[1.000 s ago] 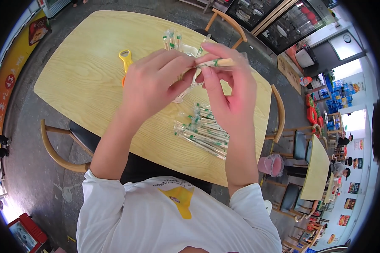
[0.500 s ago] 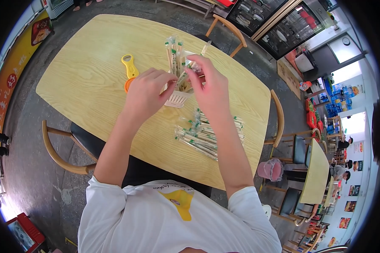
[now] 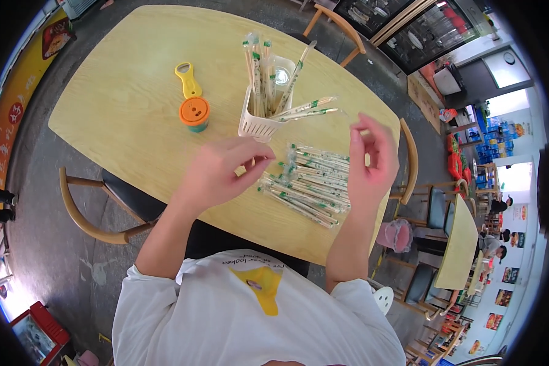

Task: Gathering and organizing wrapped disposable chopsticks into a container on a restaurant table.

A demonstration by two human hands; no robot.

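Just left of a heap of wrapped chopsticks [image 3: 314, 183] hovers my left hand [image 3: 226, 171], its fingers loosely curled and nothing seen in it. My right hand [image 3: 375, 158] is raised at the right end of the heap, empty, with thumb and fingers apart. The packets are slim, clear-wrapped and marked in green, lying roughly side by side. Beyond my hands stands a white slotted basket [image 3: 259, 127]. More wrapped chopsticks [image 3: 258, 76] stand upright in its left part, while a few others [image 3: 311, 110] lean out over its right side.
Left of the basket are a small tub with an orange lid [image 3: 194, 110] and a yellow bottle opener [image 3: 188, 80] on the wooden table [image 3: 128, 73]. Chairs [image 3: 97, 207] stand around it. A lined pink bin [image 3: 395, 236] is on the floor at the right.
Both hands have come back from the basket, the right one moving right and the left one nearer me. The packet they held is released; packets now lean out of the basket's right side.
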